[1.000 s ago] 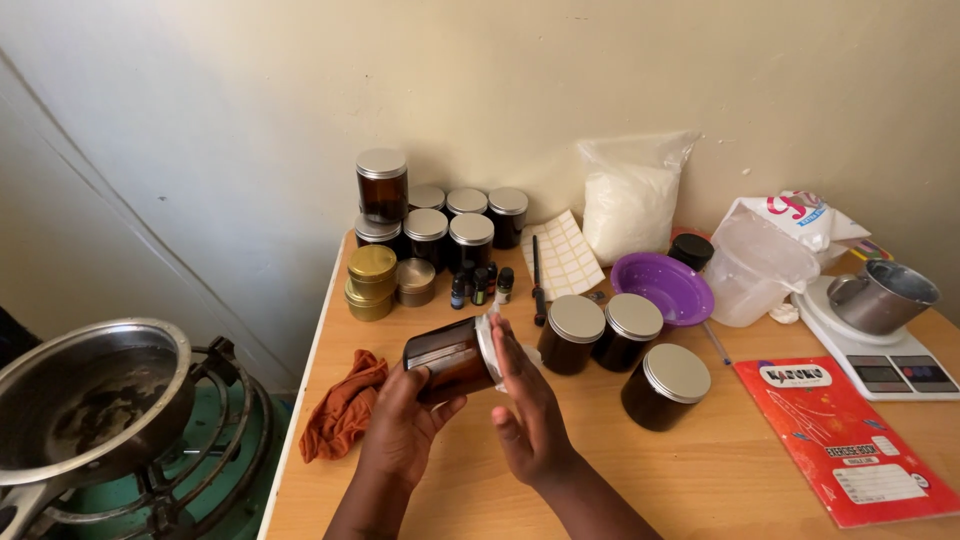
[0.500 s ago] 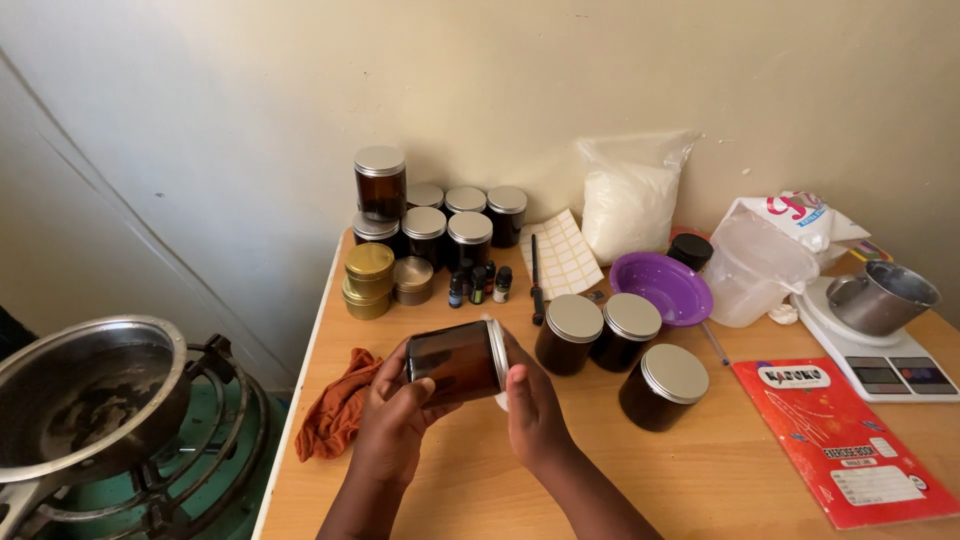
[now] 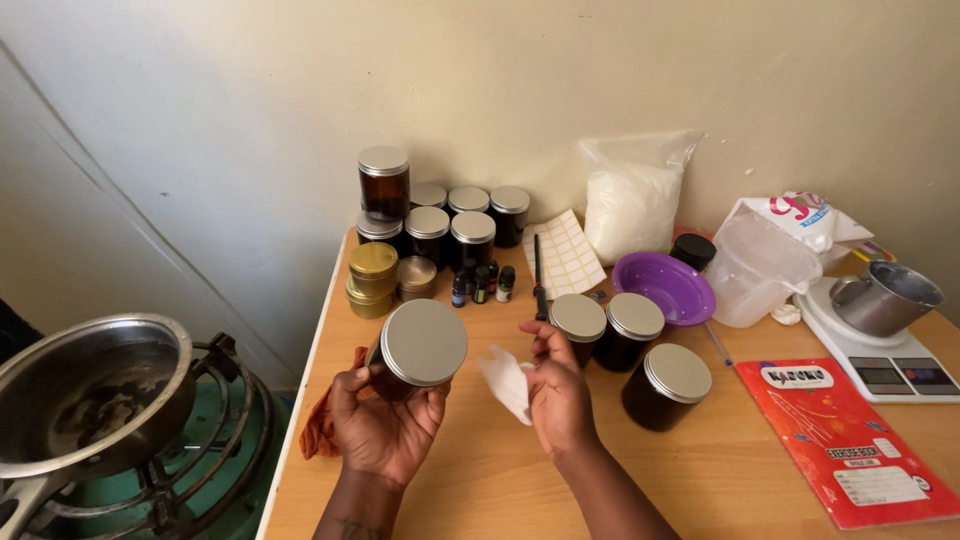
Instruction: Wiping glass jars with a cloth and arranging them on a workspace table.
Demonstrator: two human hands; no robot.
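My left hand [image 3: 385, 425] holds a dark amber jar [image 3: 412, 350] with a silver lid, fingers curled shut around its body, tilted so the lid faces me; contents can't tell. My right hand [image 3: 558, 395] is just right of that jar, fingers pinched closed on a small white paper [image 3: 506, 382]. Both are above the wooden tabletop [image 3: 480, 470], near its front edge.

Right of the held jar: three more lidded amber jars [image 3: 625, 340] stand shut on the tabletop, contents hidden. Behind them a purple bowl [image 3: 665, 287], a clear plastic jug [image 3: 762, 268], a white bag of pale flakes [image 3: 632, 205] against the wall, and a sheet of white labels [image 3: 565, 258] with a black stick [image 3: 538, 275] beside it.

Behind the held jar: a cluster of lidded amber jars [image 3: 440, 215], one stacked on top, gold tins [image 3: 373, 280] piled at the left, small dark dropper bottles [image 3: 482, 284] in front.

Far right of the jar: a metal pot [image 3: 885, 298] sits on a white scale [image 3: 880, 365], a red exercise book [image 3: 845, 440] lies flat near it.

Left of the jar: an orange cloth [image 3: 322, 425] at the tabletop edge, then a steel pan [image 3: 85, 395] on a green gas stove [image 3: 200, 460].
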